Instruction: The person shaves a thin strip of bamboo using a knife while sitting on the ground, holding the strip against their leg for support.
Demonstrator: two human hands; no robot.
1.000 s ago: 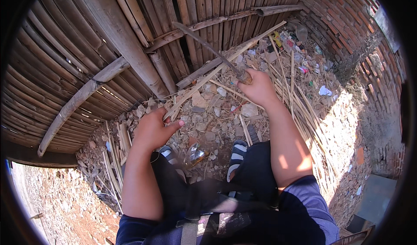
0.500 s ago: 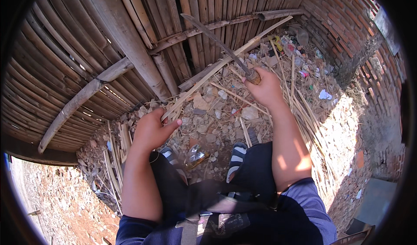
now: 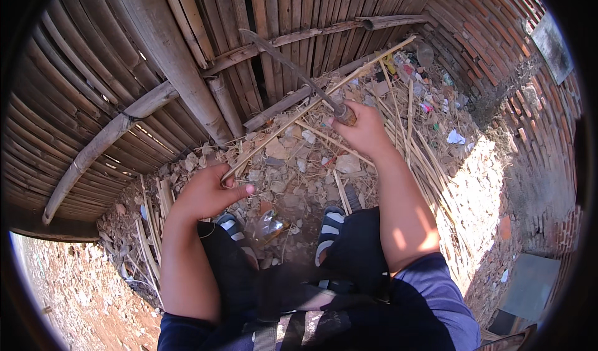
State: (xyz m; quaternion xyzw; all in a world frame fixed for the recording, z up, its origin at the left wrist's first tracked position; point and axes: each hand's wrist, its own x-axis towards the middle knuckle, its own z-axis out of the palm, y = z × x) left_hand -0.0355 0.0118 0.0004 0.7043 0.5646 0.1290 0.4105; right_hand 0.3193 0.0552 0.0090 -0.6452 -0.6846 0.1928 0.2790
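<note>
My left hand [image 3: 204,193] is closed round the near end of a long, thin bamboo strip [image 3: 274,134], its thumb stretched out to the right. The strip slants away to the far right, toward the foot of the brick wall. In my right hand [image 3: 367,132] is a machete [image 3: 288,66], gripped by its short wooden handle. Its narrow dark blade points to the far left and ends in a bent tip. The blade crosses over the strip; I cannot tell whether they touch.
A bamboo slat wall [image 3: 299,8] with round poles rises ahead. A brick wall [image 3: 479,33] stands at the right. Stones and litter cover the ground. Bamboo strips [image 3: 430,170] lie right of my legs, others [image 3: 149,226] at the left. A shiny wrapper [image 3: 270,225] lies between my sandals.
The bamboo strip has turned and now shows a narrower, browner edge, and its far end sits lower. Both hands and the machete appear slightly left and lower, as the whole view has shifted.
</note>
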